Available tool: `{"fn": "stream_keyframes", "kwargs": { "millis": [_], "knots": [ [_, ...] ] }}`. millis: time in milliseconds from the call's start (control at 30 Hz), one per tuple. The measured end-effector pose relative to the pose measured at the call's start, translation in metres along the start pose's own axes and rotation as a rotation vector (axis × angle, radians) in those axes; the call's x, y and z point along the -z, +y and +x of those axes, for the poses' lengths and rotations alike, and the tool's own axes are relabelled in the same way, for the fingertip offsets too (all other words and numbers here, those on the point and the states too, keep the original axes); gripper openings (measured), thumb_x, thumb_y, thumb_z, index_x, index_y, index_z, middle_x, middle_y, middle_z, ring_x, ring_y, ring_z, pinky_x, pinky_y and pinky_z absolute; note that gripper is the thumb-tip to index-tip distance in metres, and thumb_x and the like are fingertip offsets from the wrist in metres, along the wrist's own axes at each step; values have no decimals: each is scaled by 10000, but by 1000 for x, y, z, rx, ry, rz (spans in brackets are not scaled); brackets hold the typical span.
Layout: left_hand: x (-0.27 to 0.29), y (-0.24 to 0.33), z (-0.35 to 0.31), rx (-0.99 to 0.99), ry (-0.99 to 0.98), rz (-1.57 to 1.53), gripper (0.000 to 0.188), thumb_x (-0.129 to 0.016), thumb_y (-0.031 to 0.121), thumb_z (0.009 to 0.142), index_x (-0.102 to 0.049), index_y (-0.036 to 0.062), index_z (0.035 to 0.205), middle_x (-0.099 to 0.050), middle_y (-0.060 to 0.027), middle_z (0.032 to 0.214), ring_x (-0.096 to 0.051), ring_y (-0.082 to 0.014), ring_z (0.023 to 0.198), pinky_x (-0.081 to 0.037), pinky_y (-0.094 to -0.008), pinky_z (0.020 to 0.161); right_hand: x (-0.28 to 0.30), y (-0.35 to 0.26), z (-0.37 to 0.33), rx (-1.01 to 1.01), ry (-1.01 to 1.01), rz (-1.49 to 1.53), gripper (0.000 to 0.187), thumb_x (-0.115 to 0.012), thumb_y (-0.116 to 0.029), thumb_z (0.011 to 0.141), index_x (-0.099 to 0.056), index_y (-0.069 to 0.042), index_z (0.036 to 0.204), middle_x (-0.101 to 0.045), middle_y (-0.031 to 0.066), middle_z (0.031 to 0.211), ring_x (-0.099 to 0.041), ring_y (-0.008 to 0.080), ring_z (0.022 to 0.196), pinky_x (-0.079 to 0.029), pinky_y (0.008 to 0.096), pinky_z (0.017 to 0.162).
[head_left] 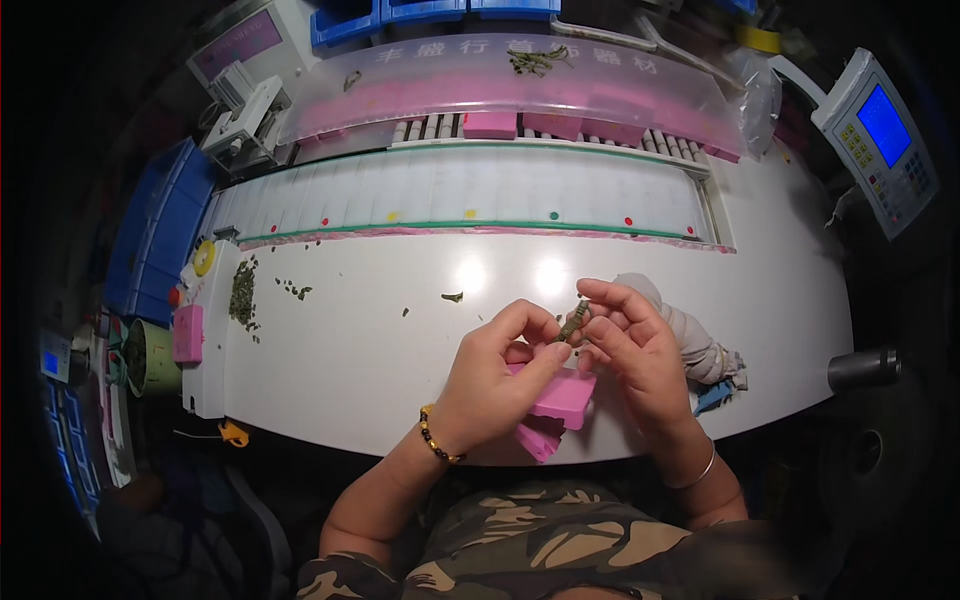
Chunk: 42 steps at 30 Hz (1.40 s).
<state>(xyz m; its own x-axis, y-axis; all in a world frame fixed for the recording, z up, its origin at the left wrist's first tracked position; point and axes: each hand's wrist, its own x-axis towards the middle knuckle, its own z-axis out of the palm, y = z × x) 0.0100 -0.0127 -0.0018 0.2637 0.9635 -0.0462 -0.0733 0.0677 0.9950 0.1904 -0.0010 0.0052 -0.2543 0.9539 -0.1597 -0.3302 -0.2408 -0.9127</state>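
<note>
A small ridged dark green piece (573, 324), which looks like moulded wax, is pinched between the thumb and forefinger of my left hand (500, 375). My right hand (637, 350) is close to the piece's upper end, its fingers curved and apart. Whether its thumb touches the piece I cannot tell. Under my left hand lies a pink block (565, 398), like a rubber mould half, partly covered by the fingers. A second pink part (540, 440) lies at the table's front edge below it. Tiny green crumbs are near my right fingers.
A grey cloth bundle (690, 340) lies beyond my right hand, with a dark cylinder (865, 368) at the right edge. Green scraps (243, 295) are heaped at left. Behind runs a glass-topped strip (450, 190); a keypad display (880, 130) stands at upper right, blue bins (160, 230) at left.
</note>
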Motion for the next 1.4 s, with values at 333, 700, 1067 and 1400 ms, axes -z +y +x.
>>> {"fn": "stream_keyframes", "kwargs": {
  "millis": [333, 700, 1067, 1400],
  "knots": [
    [0, -8, 1, 84, 73, -204, 114, -620, 36, 930, -545, -12, 1002, -586, -11, 917, -510, 26, 634, -389, -155, 542, 6, 12, -9, 123, 69, -132, 176, -670, -13, 915, -614, 27, 1076, -660, 62, 925, -631, 99, 803, -518, 230, 696],
    [3, -5, 0, 97, -27, -233, 125, -591, 90, 969, -553, -25, 997, -587, -25, 922, -588, -48, 786, -503, -207, 699, 3, 9, -10, 471, -9, -622, 141, -709, 47, 840, -631, 16, 954, -635, 68, 927, -596, 92, 775, -489, 221, 664],
    [7, -5, 0, 115, -82, -194, 127, -576, 109, 981, -555, -16, 982, -585, -10, 888, -594, -53, 797, -500, -210, 714, 7, -2, -9, 746, -76, -1036, 98, -705, -26, 845, -634, 1, 907, -629, 87, 826, -608, 181, 705, -499, 317, 627],
    [6, -2, 0, 2, -164, -233, 112, -594, 59, 961, -592, -12, 1048, -586, -10, 957, -595, -61, 880, -521, -226, 764, 14, 3, -12, -65, -55, -95, 318, -476, -299, 1043, -619, -55, 900, -599, -16, 819, -499, 55, 707, -393, 184, 647]
  ]
}}
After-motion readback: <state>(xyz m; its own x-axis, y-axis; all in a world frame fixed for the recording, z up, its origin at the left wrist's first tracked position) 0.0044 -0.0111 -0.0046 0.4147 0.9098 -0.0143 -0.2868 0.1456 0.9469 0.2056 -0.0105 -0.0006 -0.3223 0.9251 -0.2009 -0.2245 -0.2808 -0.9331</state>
